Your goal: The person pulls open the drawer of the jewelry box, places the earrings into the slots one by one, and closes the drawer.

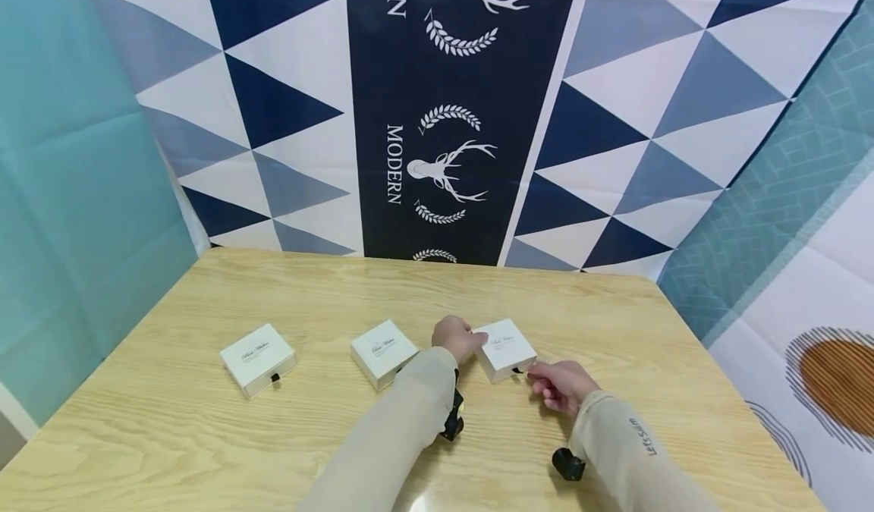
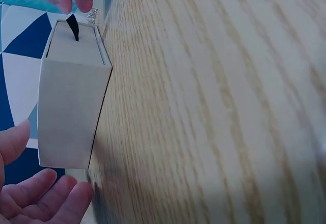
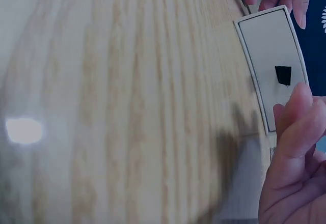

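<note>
A small white box with dark lettering (image 1: 505,347) lies flat on the table, between both hands. Its end face (image 3: 267,46) carries a short black pull tab (image 3: 283,75). The left hand (image 1: 456,337) is at the box's left side. Its thumb reaches over the top edge and its fingers (image 2: 74,201) are by the side; contact cannot be told. The right hand (image 1: 563,384) has its thumb and bent fingers close to the tab. The tab shows whole beside those fingertips, not between them. A small shiny bit (image 2: 92,16) shows by the box's corner, its kind unclear.
Two similar white boxes stand to the left: a middle one (image 1: 384,351), partly behind the left sleeve, and a far-left one (image 1: 258,359) with a black tab. The wooden table (image 1: 171,436) ends at a patterned cloth wall (image 1: 293,155). Black wrist cameras (image 1: 568,464) sit below the sleeves.
</note>
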`<state>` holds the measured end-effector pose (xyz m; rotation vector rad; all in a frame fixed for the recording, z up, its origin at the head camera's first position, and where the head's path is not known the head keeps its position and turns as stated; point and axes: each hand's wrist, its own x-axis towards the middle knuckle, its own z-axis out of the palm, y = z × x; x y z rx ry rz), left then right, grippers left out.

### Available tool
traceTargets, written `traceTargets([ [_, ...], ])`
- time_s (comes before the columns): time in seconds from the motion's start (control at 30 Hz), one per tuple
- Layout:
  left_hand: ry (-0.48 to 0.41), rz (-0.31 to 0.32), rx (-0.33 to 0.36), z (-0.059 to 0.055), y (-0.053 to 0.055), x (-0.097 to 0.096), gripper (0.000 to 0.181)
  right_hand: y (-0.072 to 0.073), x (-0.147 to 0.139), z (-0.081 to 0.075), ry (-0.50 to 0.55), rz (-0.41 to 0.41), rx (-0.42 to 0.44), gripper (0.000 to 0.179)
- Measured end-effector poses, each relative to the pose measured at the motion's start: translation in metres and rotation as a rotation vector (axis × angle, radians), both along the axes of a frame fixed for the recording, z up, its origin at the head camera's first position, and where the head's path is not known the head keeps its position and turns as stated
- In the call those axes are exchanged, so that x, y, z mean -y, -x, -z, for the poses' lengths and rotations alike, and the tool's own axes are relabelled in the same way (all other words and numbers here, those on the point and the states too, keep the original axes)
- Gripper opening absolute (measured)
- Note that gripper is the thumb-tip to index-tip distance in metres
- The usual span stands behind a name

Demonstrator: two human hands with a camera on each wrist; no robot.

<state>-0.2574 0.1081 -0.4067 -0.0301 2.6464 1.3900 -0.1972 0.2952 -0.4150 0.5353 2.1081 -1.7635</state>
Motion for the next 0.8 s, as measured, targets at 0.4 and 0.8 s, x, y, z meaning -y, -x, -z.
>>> traceTargets([
  [0.4,-0.028,-0.026,-0.017,0.009,0.001,-0.004,0.030,0.002,0.010,0.002,-0.038,0.003,0.028,0.015],
  [0.8,-0.023,-0.008,-0.054,0.010,-0.003,-0.004,0.025,0.000,0.015,0.008,-0.061,0.022,0.015,0.010],
])
